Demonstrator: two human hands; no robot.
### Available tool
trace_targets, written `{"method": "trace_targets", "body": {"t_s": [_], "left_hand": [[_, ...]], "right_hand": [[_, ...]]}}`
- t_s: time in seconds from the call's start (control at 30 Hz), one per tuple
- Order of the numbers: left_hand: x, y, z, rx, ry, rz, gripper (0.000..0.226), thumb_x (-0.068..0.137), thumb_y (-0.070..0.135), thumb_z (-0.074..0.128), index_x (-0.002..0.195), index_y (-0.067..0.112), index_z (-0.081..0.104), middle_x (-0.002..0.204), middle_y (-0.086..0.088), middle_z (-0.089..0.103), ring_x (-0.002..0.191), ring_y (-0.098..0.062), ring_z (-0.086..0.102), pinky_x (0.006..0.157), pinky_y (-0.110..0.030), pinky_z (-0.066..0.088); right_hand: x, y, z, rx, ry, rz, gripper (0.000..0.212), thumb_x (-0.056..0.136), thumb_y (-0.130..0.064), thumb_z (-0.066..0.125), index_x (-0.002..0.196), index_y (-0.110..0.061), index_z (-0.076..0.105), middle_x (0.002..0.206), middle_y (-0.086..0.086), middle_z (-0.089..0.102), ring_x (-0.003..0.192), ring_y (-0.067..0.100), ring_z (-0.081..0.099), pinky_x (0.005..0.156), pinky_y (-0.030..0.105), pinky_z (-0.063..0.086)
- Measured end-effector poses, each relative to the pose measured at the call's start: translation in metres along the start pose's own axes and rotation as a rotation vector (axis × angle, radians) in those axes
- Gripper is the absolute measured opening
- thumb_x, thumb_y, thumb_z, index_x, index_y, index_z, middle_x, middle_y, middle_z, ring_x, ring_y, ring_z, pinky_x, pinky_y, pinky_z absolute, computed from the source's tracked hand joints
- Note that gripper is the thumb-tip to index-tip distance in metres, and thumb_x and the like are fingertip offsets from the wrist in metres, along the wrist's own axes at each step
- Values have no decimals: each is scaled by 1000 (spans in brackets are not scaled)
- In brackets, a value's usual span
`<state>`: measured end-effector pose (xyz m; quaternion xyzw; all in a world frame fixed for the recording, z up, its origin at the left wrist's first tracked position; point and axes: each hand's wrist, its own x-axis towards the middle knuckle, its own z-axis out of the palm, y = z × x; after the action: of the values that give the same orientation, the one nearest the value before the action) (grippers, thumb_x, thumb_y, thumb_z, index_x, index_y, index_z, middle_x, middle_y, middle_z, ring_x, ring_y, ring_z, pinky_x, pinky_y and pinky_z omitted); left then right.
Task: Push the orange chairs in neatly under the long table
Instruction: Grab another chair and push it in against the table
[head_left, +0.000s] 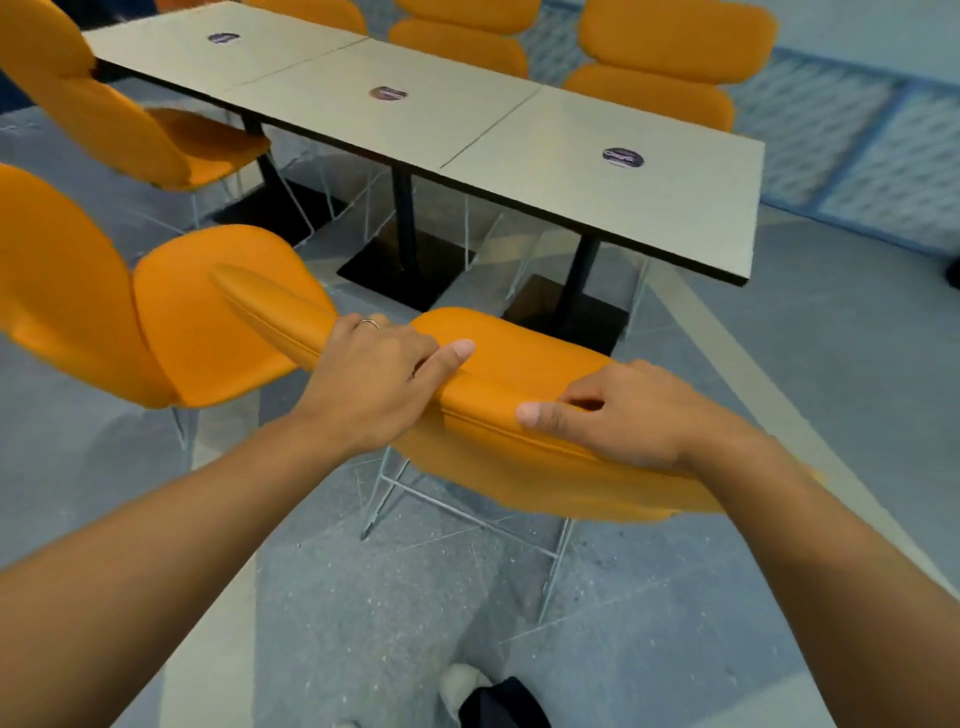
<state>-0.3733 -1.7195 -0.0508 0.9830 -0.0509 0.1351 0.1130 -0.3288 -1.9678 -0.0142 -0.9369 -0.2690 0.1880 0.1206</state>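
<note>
Both hands grip the top of the chair (519, 374) back. The left hand (374, 384) and right hand (634, 415) each curl their fingers over the far side, with the thumb laid along the near seam. The chair stands on the floor (363, 623) just short of the counter (571, 171), at its right-hand section, with its back roughly parallel to the near edge. Its seat is hidden below the back.

The padded shell on thin wire legs (470, 514) looks light, and the cushion should give a little under the fingers. The top rim is therefore a sound hold, and a level push should slide the chair, though the legs may catch on the floor.

Room is tight. The black post (584, 270) and its base (535, 301) sit straight ahead. The next chair (197, 312) is close at the left; whether they touch I cannot tell.
</note>
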Motion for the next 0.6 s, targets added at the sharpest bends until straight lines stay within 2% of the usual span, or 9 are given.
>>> {"method": "trace_targets", "body": {"t_s": [0.07, 0.13, 0.2, 0.27, 0.37, 0.43, 0.5, 0.6], "left_hand": [[-1, -6, 0, -20, 44, 32, 65, 100, 59, 17, 58, 22, 51, 57, 3, 51, 67, -19, 48, 83, -36, 33], [0, -8, 1, -23, 96, 46, 64, 102, 55, 22, 55, 21, 49, 55, 1, 49, 66, -20, 46, 76, -33, 27], [3, -8, 3, -19, 141, 53, 63, 103, 52, 24, 50, 23, 43, 53, 1, 47, 68, -23, 47, 75, -34, 27], [6, -9, 4, 0, 164, 62, 63, 103, 51, 25, 49, 24, 40, 52, 0, 48, 72, -25, 50, 75, -39, 32], [9, -10, 8, 21, 201, 61, 62, 102, 50, 27, 51, 23, 50, 51, 2, 49, 68, -23, 49, 72, -38, 32], [12, -10, 10, 23, 254, 61, 58, 101, 46, 36, 52, 22, 55, 46, 7, 39, 59, -19, 43, 64, -34, 28], [15, -9, 11, 1, 312, 54, 52, 97, 41, 45, 49, 21, 52, 44, 10, 26, 52, -17, 35, 59, -30, 19], [24, -12, 17, -32, 349, 39, 46, 93, 38, 49, 51, 20, 54, 47, 9, 33, 52, -18, 36, 57, -30, 20]], "right_hand": [[-6, -7, 8, -74, 103, 86, 95, 69, -100, 7, 63, -17, 53, 60, 0, 54, 61, 19, 53, 60, 40, 42], [-16, -17, 17, -151, 211, 194, 94, 77, -93, 1, 64, -18, 56, 61, -2, 55, 64, 18, 54, 64, 38, 47], [-26, -26, 33, -266, 390, 301, 87, 86, -85, 3, 69, -22, 60, 62, -2, 53, 65, 21, 54, 65, 36, 43], [-29, -32, 51, -356, 640, 377, 79, 96, -74, 8, 68, -22, 61, 62, -1, 55, 66, 24, 55, 69, 37, 38], [-27, -23, 69, -375, 907, 437, 70, 103, -60, 21, 63, -20, 62, 65, 1, 64, 68, 24, 57, 77, 40, 36], [-21, -14, 74, -365, 1060, 429, 62, 103, -52, 34, 60, -18, 62, 61, 1, 64, 64, 24, 54, 74, 39, 36], [-14, -8, 77, -395, 1230, 377, 53, 99, -44, 45, 56, -17, 59, 55, 1, 58, 57, 23, 50, 65, 39, 36], [0, 0, 75, -437, 1374, 308, 44, 94, -36, 51, 54, -17, 55, 53, 1, 52, 52, 24, 45, 59, 38, 33]]}}
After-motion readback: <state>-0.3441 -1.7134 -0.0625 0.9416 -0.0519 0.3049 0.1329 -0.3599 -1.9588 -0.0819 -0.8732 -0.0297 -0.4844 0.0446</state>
